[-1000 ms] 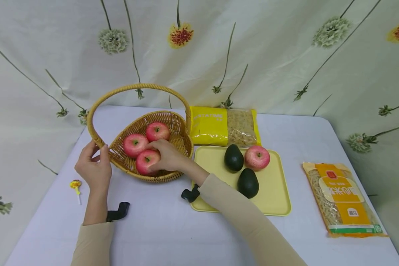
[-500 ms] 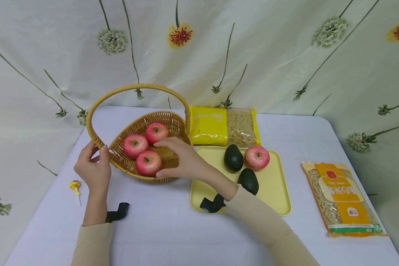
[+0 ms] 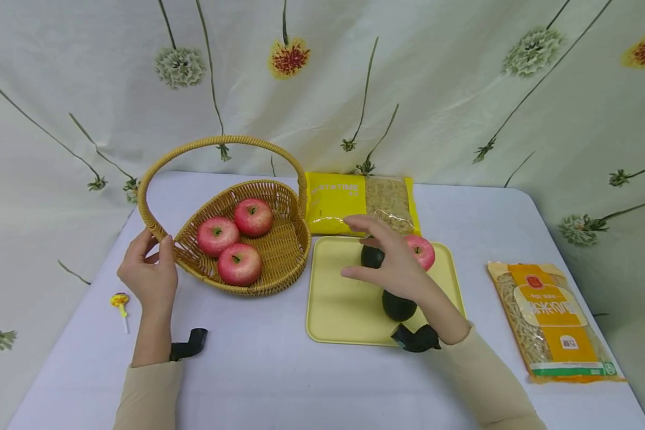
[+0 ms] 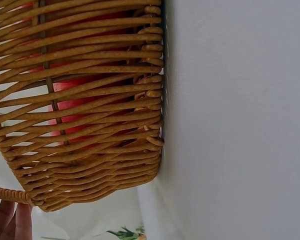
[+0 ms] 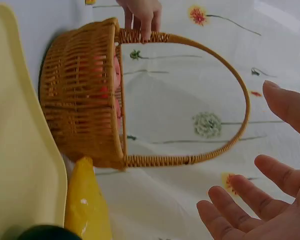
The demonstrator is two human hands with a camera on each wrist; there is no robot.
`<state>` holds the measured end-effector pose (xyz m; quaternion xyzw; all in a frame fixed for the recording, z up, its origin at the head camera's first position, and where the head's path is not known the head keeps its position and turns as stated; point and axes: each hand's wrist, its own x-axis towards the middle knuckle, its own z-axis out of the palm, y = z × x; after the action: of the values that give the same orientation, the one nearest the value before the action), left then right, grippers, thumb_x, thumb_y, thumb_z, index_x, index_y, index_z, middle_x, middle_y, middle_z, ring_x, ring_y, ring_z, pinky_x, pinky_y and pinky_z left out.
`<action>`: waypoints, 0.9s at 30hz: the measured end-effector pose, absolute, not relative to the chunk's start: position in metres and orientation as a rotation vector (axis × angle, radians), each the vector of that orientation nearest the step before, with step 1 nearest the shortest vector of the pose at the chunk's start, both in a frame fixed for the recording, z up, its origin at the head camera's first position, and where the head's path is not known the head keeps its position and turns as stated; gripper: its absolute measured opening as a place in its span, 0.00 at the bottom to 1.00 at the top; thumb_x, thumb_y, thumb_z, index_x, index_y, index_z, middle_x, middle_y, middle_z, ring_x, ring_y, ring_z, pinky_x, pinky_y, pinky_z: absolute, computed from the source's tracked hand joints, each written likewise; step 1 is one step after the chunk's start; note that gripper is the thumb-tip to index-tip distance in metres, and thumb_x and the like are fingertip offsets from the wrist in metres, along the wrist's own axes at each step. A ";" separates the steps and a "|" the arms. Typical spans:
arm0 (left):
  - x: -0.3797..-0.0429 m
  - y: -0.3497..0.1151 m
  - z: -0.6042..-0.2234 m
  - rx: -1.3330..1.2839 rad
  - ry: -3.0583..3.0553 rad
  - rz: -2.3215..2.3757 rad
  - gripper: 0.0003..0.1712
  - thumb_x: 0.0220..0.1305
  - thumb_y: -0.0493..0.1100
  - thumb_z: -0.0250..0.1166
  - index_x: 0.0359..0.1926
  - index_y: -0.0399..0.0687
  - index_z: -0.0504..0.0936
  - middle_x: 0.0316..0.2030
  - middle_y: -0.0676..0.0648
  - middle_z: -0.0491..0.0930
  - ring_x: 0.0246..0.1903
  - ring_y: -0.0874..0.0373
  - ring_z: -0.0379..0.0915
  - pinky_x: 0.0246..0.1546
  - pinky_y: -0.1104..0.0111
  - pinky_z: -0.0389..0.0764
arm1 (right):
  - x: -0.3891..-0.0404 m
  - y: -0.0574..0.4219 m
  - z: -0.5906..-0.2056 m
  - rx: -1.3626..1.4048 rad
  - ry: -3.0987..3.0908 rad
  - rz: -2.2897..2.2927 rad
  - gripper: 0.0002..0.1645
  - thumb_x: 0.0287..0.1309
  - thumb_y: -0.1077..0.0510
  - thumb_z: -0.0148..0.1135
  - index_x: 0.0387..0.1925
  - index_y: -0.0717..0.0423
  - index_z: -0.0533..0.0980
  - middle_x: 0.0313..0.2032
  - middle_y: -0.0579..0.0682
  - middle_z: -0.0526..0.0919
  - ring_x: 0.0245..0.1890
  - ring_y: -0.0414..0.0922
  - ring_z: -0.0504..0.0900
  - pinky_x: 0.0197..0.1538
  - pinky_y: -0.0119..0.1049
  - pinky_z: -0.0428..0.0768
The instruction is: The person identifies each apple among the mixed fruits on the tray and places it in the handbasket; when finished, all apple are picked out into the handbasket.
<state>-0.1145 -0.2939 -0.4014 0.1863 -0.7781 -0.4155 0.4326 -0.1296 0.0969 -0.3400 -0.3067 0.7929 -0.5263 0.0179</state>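
Note:
My left hand [image 3: 149, 272] pinches the lower left end of the arched handle on a wicker basket [image 3: 282, 254]. Three apples lie inside: one at the back [image 3: 253, 216], one at the left [image 3: 217, 236] and one at the front [image 3: 240, 264]. Over the yellow tray [image 3: 328, 310] hovers my right hand [image 3: 398, 263], thumb and fingers spread apart and holding nothing. Beneath it, partly covered, are an apple [image 3: 422, 252] and two avocados, one behind [image 3: 372, 257] and one nearer [image 3: 399, 306]. Through the weave, the left wrist view shows red apple skin [image 4: 72, 107].
Behind the tray lies a yellow pasta bag [image 3: 335, 203]. An orange and clear noodle packet [image 3: 556, 322] rests at the table's right side. A lollipop [image 3: 120, 301] sits left of my left wrist. A flowered cloth [image 3: 435, 89] hangs behind the table.
My right hand has let go of the front apple in the basket and moved right, over the tray. My left hand keeps its hold on the basket handle.

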 end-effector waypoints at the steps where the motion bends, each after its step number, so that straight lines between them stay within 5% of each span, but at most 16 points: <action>1: -0.114 -0.294 -0.401 0.458 -1.936 -1.035 0.16 0.64 0.43 0.64 0.52 0.48 0.85 0.46 0.44 0.86 0.41 0.80 0.75 0.39 0.87 0.76 | -0.130 0.105 -0.341 -0.935 2.485 -1.646 0.45 0.47 0.63 0.75 0.67 0.56 0.67 0.65 0.52 0.70 0.63 0.47 0.70 0.63 0.49 0.75; 12: -0.115 -0.294 -0.399 0.445 -1.924 -1.039 0.16 0.64 0.42 0.64 0.52 0.47 0.86 0.45 0.45 0.86 0.40 0.81 0.75 0.39 0.87 0.76 | -0.132 0.172 -0.365 -0.692 2.705 -1.864 0.45 0.42 0.76 0.71 0.65 0.62 0.67 0.60 0.47 0.72 0.58 0.38 0.71 0.57 0.22 0.74; 16: -0.115 -0.293 -0.399 0.447 -1.925 -1.048 0.16 0.64 0.43 0.64 0.52 0.48 0.85 0.46 0.46 0.86 0.40 0.81 0.75 0.38 0.87 0.76 | -0.131 0.187 -0.374 -0.537 2.782 -1.824 0.44 0.47 0.72 0.71 0.67 0.57 0.66 0.63 0.55 0.70 0.59 0.37 0.70 0.57 0.21 0.71; 21: -0.115 -0.293 -0.400 0.445 -1.923 -1.052 0.16 0.64 0.43 0.64 0.52 0.47 0.86 0.46 0.45 0.86 0.40 0.81 0.75 0.37 0.89 0.75 | -0.134 0.201 -0.386 -0.421 2.789 -1.833 0.45 0.49 0.70 0.71 0.69 0.53 0.65 0.65 0.50 0.68 0.60 0.36 0.69 0.57 0.23 0.70; 27: -0.114 -0.293 -0.400 0.452 -1.920 -1.055 0.16 0.64 0.43 0.64 0.52 0.47 0.86 0.46 0.45 0.86 0.40 0.81 0.75 0.37 0.89 0.74 | -0.138 0.210 -0.392 -0.353 2.818 -1.792 0.46 0.50 0.68 0.71 0.70 0.54 0.63 0.68 0.54 0.66 0.62 0.49 0.69 0.56 0.22 0.69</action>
<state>-0.1140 -0.2928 -0.4003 0.1818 -0.7721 -0.4241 0.4370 -0.1385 0.2098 -0.3916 -0.1045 0.8342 -0.5305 -0.1083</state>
